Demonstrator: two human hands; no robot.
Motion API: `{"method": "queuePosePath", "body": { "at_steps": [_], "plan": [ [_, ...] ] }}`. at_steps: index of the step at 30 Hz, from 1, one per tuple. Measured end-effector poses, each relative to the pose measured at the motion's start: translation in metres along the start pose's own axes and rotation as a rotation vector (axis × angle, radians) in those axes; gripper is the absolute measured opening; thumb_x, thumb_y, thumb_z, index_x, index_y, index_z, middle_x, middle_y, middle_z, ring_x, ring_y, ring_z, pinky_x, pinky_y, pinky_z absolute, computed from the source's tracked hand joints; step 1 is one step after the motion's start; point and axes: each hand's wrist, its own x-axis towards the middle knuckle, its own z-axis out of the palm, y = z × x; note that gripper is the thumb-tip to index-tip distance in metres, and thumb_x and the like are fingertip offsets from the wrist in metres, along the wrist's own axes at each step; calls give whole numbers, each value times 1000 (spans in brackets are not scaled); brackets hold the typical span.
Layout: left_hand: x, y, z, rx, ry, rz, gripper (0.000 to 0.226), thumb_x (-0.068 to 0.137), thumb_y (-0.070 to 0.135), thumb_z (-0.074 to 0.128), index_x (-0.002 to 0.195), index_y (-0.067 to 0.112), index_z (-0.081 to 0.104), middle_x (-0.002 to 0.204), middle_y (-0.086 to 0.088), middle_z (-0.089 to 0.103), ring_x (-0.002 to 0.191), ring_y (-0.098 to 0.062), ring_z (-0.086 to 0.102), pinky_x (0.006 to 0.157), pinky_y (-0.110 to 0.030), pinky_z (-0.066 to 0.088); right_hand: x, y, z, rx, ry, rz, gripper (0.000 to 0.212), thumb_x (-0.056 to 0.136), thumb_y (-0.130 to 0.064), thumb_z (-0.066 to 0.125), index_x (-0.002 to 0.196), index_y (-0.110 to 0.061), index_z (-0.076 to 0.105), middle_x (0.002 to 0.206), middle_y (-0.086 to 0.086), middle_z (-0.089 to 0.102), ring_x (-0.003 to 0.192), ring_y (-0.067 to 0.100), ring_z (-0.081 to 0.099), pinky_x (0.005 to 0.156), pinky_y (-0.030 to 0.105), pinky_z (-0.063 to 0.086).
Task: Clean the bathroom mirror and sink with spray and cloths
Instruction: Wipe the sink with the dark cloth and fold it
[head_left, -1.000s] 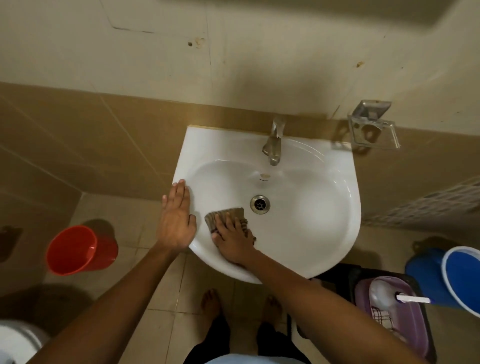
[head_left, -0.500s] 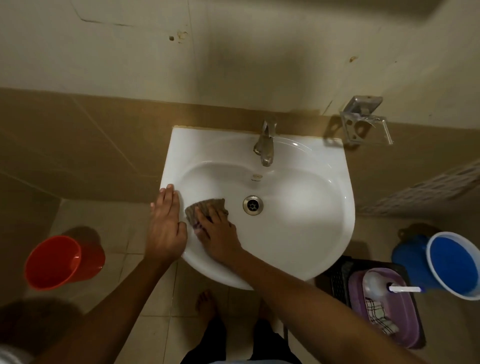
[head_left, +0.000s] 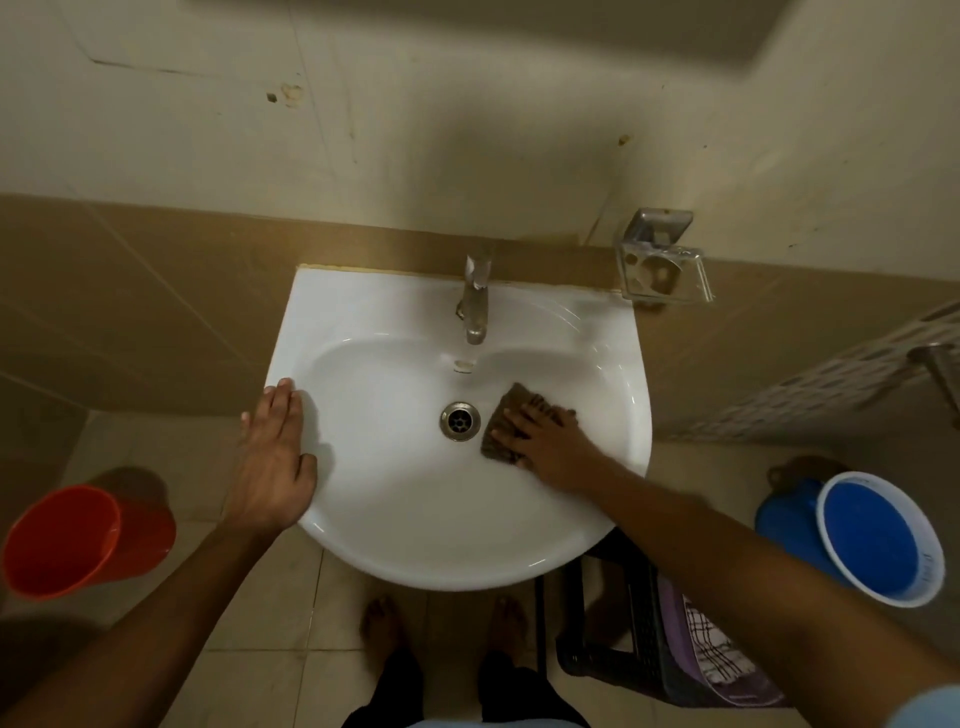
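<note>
A white wall-hung sink (head_left: 415, 540) fills the middle of the view, with a metal tap (head_left: 475, 306) at its back and a round drain (head_left: 460, 420) in the basin. My right hand (head_left: 545, 441) presses a brown cloth (head_left: 506, 415) flat against the basin just right of the drain, fingers spread over it. My left hand (head_left: 272, 462) rests flat on the sink's left rim with straight fingers. No spray bottle or mirror is in view.
An orange bucket (head_left: 78, 540) stands on the floor at the left. A blue bucket (head_left: 878, 538) sits at the right. A black crate (head_left: 639, 639) holds a purple tub with a checked cloth (head_left: 711, 649). A clear soap holder (head_left: 662, 270) hangs on the wall.
My right hand has slid the cloth from the basin's left side, past the drain, to its right side. My left hand stays on the left rim.
</note>
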Motion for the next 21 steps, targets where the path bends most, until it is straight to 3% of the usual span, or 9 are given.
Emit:
{"method": "queuePosePath", "body": {
  "at_steps": [3,5,9,11,14,15,17,19,21],
  "plan": [
    [6,3,-1,43,-18,7,82,75,30,31,151,-3,26,160,-19,22,148,-38,17,118,-56,14,3,32,-13,-196,37,38,57,89,-27,64,143,-31,47,156,6,38,144,32,33,112,62,27],
    [10,4,-2,55,-22,7,83,75,32,31,149,-3,29,159,-21,25,147,-39,21,117,-58,16,0,39,-16,-259,57,38,56,70,-25,81,124,-26,67,135,7,60,126,31,54,100,60,44],
    [21,10,-5,75,-10,9,80,76,28,36,148,-4,30,157,-22,28,145,-40,24,117,-59,17,-2,24,-7,-210,110,131,54,51,-29,89,102,-21,75,111,7,68,102,29,63,78,48,55],
    [27,13,-7,70,5,12,79,76,24,40,149,-4,29,158,-22,28,146,-39,23,117,-57,15,-6,6,-6,-148,109,191,50,63,-26,84,110,-17,70,118,11,63,108,33,60,88,48,51],
    [35,13,-9,68,22,13,79,76,22,41,149,-4,28,159,-21,25,147,-37,21,118,-55,12,-16,-14,1,-51,84,182,46,91,-15,54,137,-12,47,142,15,42,133,39,38,109,47,32],
    [38,12,-10,71,22,13,79,75,22,41,149,-5,29,158,-22,25,147,-38,21,118,-55,12,-21,-18,0,20,115,219,45,92,-14,50,137,-11,46,141,14,43,132,37,38,107,43,34],
    [42,8,-11,81,18,13,78,76,23,42,148,-5,30,158,-22,26,147,-38,21,118,-56,11,-25,-21,-3,375,349,420,39,94,-11,48,133,-9,49,130,10,52,123,31,48,96,37,42],
    [45,5,-12,87,12,9,77,78,24,40,149,-4,29,159,-22,24,148,-37,19,118,-56,10,-23,-22,-15,891,581,779,27,97,-9,49,123,-6,54,117,12,60,109,30,58,87,36,45],
    [46,1,-11,87,4,18,77,79,25,39,150,-4,27,160,-21,21,149,-36,17,119,-56,9,-16,-20,-26,1296,737,1081,19,99,-9,48,117,-5,54,112,14,63,102,30,61,89,38,48]
  ]
}}
